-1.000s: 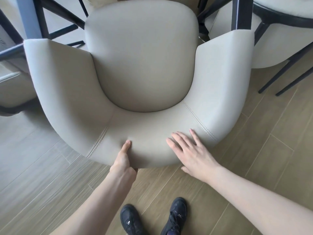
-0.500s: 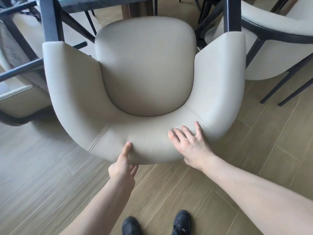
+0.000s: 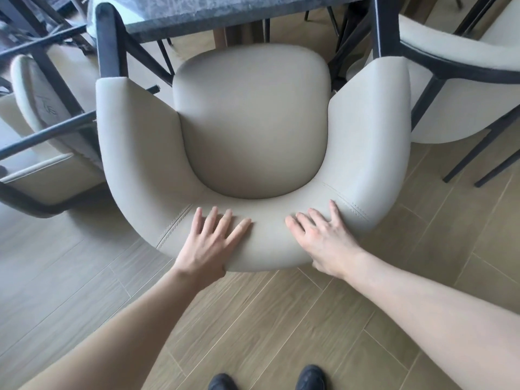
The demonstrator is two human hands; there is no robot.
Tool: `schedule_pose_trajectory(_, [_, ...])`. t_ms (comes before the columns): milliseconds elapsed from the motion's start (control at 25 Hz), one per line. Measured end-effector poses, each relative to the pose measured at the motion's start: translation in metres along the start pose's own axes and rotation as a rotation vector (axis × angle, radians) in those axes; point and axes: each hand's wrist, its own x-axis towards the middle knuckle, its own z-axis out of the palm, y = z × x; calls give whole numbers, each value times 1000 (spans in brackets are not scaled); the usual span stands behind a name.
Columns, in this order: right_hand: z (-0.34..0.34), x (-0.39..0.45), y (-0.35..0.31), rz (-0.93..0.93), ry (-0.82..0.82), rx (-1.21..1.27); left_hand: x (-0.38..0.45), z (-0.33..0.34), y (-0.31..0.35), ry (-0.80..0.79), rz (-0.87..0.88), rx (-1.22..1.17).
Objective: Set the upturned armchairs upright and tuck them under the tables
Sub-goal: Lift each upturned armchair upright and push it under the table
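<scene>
A beige armchair (image 3: 253, 130) stands upright in front of me, its seat facing a grey stone-topped table (image 3: 213, 12) whose edge is just past the seat's front. My left hand (image 3: 209, 243) lies flat on top of the curved backrest with its fingers spread. My right hand (image 3: 323, 240) rests flat on the same backrest a little to the right, fingers also apart. Neither hand is closed around the chair. The chair's black front legs rise beside the armrest ends.
An upturned beige armchair (image 3: 42, 142) with black legs lies at the left, close to this chair's left arm. Another beige armchair (image 3: 461, 80) is at the right, its dark legs reaching the floor. Wood-plank floor (image 3: 281, 319) and my dark shoes are below.
The chair has slid away from me towards the table, whose edge has come into view. My left hand has gone from a thumb grip on the backrest's edge to lying flat on top.
</scene>
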Motion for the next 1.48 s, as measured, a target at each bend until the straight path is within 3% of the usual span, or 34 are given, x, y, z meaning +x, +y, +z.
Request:
schedule_pose_trajectory(400, [-14, -7, -5, -2, -133, -44, 0, -14, 10, -43, 22, 16])
schedule_pose_trajectory(1040, [-43, -70, -1, -92, -132, -58, -54, -53, 37, -138, 57, -39])
schedule_pose_trajectory(1480, [-67, -44, 38, -101, -172, -37, -24, -89, 21, -125, 50, -84])
